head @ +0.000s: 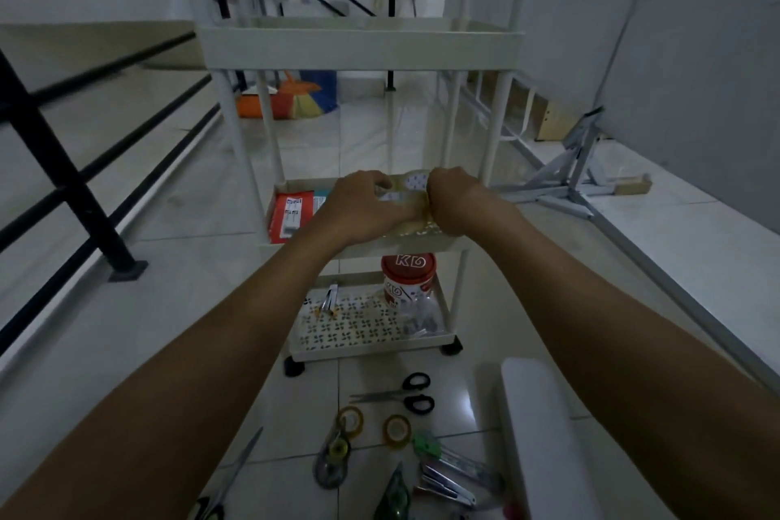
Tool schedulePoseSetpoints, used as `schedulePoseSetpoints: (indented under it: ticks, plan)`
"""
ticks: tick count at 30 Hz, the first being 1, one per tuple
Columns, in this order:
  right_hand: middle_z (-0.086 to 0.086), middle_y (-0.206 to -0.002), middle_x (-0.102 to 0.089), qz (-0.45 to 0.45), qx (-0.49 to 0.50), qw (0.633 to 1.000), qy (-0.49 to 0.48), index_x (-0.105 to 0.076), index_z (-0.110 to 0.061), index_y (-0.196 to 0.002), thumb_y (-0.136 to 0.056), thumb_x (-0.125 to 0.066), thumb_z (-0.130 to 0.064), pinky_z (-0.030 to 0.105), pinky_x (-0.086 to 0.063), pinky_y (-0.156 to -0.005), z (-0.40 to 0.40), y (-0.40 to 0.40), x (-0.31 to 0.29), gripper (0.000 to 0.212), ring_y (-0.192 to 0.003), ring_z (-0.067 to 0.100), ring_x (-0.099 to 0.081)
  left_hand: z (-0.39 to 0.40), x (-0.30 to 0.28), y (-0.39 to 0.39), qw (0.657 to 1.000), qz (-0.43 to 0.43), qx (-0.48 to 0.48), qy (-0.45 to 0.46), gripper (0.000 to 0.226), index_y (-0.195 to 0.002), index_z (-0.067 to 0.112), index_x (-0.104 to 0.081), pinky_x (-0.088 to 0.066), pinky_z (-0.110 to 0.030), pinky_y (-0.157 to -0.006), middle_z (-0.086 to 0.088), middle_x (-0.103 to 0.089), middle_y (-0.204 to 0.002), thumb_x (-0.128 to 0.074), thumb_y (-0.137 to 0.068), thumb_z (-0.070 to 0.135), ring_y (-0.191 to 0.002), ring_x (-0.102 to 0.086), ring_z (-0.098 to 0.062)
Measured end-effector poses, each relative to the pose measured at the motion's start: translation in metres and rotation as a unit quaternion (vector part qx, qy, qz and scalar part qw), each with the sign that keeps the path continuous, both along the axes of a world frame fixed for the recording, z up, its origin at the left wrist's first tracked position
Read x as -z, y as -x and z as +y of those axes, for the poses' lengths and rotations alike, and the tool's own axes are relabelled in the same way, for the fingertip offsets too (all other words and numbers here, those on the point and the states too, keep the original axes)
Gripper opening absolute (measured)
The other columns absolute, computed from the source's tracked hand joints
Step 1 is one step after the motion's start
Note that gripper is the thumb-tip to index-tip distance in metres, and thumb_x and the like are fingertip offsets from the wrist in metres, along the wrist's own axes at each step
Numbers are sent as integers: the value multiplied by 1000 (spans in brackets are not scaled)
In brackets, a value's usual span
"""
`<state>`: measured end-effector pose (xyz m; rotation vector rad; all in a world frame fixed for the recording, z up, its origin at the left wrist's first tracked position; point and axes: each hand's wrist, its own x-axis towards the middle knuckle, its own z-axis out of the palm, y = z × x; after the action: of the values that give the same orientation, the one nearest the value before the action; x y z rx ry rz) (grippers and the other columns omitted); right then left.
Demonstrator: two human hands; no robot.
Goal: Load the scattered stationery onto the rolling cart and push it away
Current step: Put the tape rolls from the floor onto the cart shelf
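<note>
Stationery lies in two places: some already on a white three-tier cart, the rest scattered on the tiled floor nearer the person than the hands. Both arms reach forward over the cart's middle tray. The left hand and right hand are closed together around a clear tape roll, held just above that tray; the fingers curl over its sides, so most of the roll is hidden. Just left of the left hand, an orange packet lies in the same tray. Below the hands, the bottom tray holds a red-lidded tub, a small clear bag beside it, and a thin tool further left. The top tray sits well above the hands; its contents cannot be seen. On the floor below the cart lie black-handled scissors, two small tape rolls, a correction tape, a green cutter, a stapler and a second pair of scissors. A white box lies under the right forearm.
</note>
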<state>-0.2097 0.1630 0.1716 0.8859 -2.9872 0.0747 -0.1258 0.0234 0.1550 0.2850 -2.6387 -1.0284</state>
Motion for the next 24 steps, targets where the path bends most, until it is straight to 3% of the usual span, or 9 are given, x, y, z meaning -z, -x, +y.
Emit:
schedulePoseSetpoints:
  ticks: [2,4,9,14,18,21,24]
  plan:
    - [7,-86,-53,28,-13,999,-14,-56,-8,-109,-83,-65,-5,28,-41,-64,-1,0,6,27,-73,20,-53,-1,7,2,1000,9,8,1,57,-107,30,-64,-39,-15,-60,14,-59,-96,-77,-61,62,-80,-53,6]
    - [8,-90,-56,46,-7,999,-5,-57,-8,-109,-84,-66,-6,28,-41,-63,0,-1,9,27,-71,19,-48,-2,13,6,1000,16,11,2,47,-104,30,-63,-40,-15,-61,16,-56,-92,-80,-67,55,-80,-54,3]
    - [12,-98,-60,54,7,998,-9,-57,-5,-109,-85,-66,-8,28,-41,-62,2,-4,9,26,-70,19,-47,5,24,11,999,39,-16,17,51,-100,21,-68,-49,-25,-67,7,-58,-93,-78,-68,59,-82,-60,-8]
    - [18,-111,-60,29,5,1000,2,-54,-1,-115,-87,-67,-13,31,-44,-69,1,-20,-6,33,-93,31,-62,10,23,4,998,41,36,12,46,-103,23,-65,-45,-16,-66,10,-58,-90,-74,-72,54,-83,-60,-3]
    - [18,-104,-58,59,-8,998,34,-55,-2,-111,-90,-62,-4,33,-44,-67,8,-28,-23,23,-77,24,-52,5,20,-8,996,74,30,49,55,-106,27,-62,-46,-18,-71,10,-56,-100,-75,-64,60,-90,-56,-4]
    - [14,-96,-53,129,-31,988,73,-56,-7,-104,-88,-66,-9,31,-43,-61,11,-35,-32,18,-74,22,-51,-3,22,-34,977,177,42,113,31,-92,28,-56,-46,-24,-74,7,-52,-96,-73,-70,42,-90,-51,-9]
    - [5,-78,-49,174,-73,979,79,-48,-13,-80,-85,-71,-22,25,-37,-49,4,-47,-33,24,-61,18,-51,-8,26,-62,962,216,94,137,17,-85,20,-56,-50,-31,-68,6,-56,-85,-68,-75,26,-79,-54,-11]
